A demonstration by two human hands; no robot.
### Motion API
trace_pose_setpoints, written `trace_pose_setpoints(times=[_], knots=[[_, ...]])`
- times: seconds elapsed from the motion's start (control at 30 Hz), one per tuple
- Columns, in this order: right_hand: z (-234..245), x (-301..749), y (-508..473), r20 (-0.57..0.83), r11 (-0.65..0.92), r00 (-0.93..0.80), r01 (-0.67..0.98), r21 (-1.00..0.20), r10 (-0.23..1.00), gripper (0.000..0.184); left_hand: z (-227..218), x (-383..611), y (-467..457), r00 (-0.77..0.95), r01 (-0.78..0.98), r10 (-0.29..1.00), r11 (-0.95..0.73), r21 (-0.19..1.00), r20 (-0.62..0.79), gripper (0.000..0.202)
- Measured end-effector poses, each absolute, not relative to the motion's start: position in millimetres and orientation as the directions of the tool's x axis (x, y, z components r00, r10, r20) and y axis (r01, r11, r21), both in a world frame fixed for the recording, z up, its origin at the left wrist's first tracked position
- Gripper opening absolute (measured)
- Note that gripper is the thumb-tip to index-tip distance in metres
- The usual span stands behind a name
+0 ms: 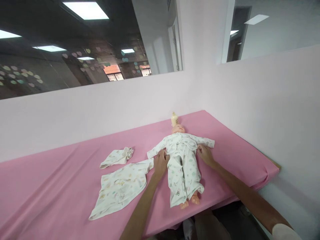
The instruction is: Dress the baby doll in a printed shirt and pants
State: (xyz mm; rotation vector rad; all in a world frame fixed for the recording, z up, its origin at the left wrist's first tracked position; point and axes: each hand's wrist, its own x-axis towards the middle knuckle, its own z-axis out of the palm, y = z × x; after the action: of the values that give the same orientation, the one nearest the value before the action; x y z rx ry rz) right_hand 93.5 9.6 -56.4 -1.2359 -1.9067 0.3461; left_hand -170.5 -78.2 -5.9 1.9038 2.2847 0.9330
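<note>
A baby doll (178,128) lies on its back, head toward the wall and bare feet toward me. It wears a white patterned long-sleeved shirt (172,141) with the sleeves spread out, and matching trousers (176,178). At one side of its waist, my left hand (161,162) is closed on the edge of the shirt, its fingertips partly hidden. On the opposite side my right hand (205,154) pinches the shirt's lower edge below the sleeve. A dark gap shows between the trouser legs near the top.
Left of the doll, a white printed baby top (122,185) lies flat, with a smaller bunched white garment (116,157) behind it. A cream bottle (174,119) stands beyond the doll's head. The pink-covered table (62,186) meets walls at the back and right.
</note>
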Motion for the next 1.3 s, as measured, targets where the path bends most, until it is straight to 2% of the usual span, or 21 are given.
trace_pose_setpoints(times=[0.07, 0.17, 0.3, 0.47, 0.63, 0.73, 0.8, 0.87, 1.03, 1.1, 1.2, 1.3], knots=[[-57, 93, 12, 0.510, 0.483, -0.156, 0.627, -0.611, 0.846, 0.010, 1, -169, -77, -0.253, 0.862, 0.902, 0.047, 0.504, 0.349, 0.014], [-56, 92, 17, 0.502, 0.481, -0.175, 0.654, -0.584, 0.847, 0.012, 6, -170, -75, -0.181, 0.816, 0.899, -0.089, 0.571, 0.399, 0.028], [-54, 90, 5, 0.477, 0.513, -0.282, 0.718, -0.471, 0.832, 0.021, 7, -169, -73, -0.050, 0.801, 0.898, -0.226, 0.555, 0.437, 0.026], [-55, 88, -32, 0.498, 0.613, -0.427, 0.728, -0.307, 0.755, 0.023, 12, -158, -72, -0.001, 0.849, 0.880, -0.250, 0.466, 0.475, 0.017], [-34, 78, -36, 0.615, 0.582, -0.332, 0.770, -0.262, 0.715, 0.027, 21, -148, -76, -0.064, 0.825, 0.883, -0.215, 0.522, 0.465, 0.013], [-14, 65, -24, 0.616, 0.601, -0.379, 0.775, -0.197, 0.691, 0.030, 27, -140, -75, -0.102, 0.833, 0.900, -0.155, 0.531, 0.423, 0.018], [-1, 57, -16, 0.587, 0.599, -0.410, 0.784, -0.165, 0.698, 0.029, 30, -134, -73, -0.091, 0.853, 0.901, -0.149, 0.499, 0.424, 0.017], [9, 52, -13, 0.579, 0.594, -0.401, 0.782, -0.188, 0.710, 0.029, 33, -130, -72, -0.052, 0.873, 0.894, -0.176, 0.454, 0.446, 0.016], [17, 45, -29, 0.631, 0.641, -0.321, 0.668, -0.378, 0.706, 0.022, 38, -137, -84, 0.145, 0.885, 0.891, -0.311, 0.346, 0.431, 0.019], [12, 43, -40, 0.599, 0.700, -0.409, 0.591, -0.401, 0.688, 0.022, 36, -141, -92, 0.240, 0.885, 0.881, -0.371, 0.280, 0.408, 0.020], [2, 40, -50, 0.531, 0.779, -0.574, 0.518, -0.354, 0.623, 0.023, 29, -143, -101, 0.317, 0.902, 0.864, -0.401, 0.156, 0.391, 0.022], [-1, 38, -51, 0.488, 0.781, -0.611, 0.507, -0.364, 0.624, 0.024, 23, -139, -105, 0.343, 0.926, 0.860, -0.377, 0.017, 0.378, 0.022]])
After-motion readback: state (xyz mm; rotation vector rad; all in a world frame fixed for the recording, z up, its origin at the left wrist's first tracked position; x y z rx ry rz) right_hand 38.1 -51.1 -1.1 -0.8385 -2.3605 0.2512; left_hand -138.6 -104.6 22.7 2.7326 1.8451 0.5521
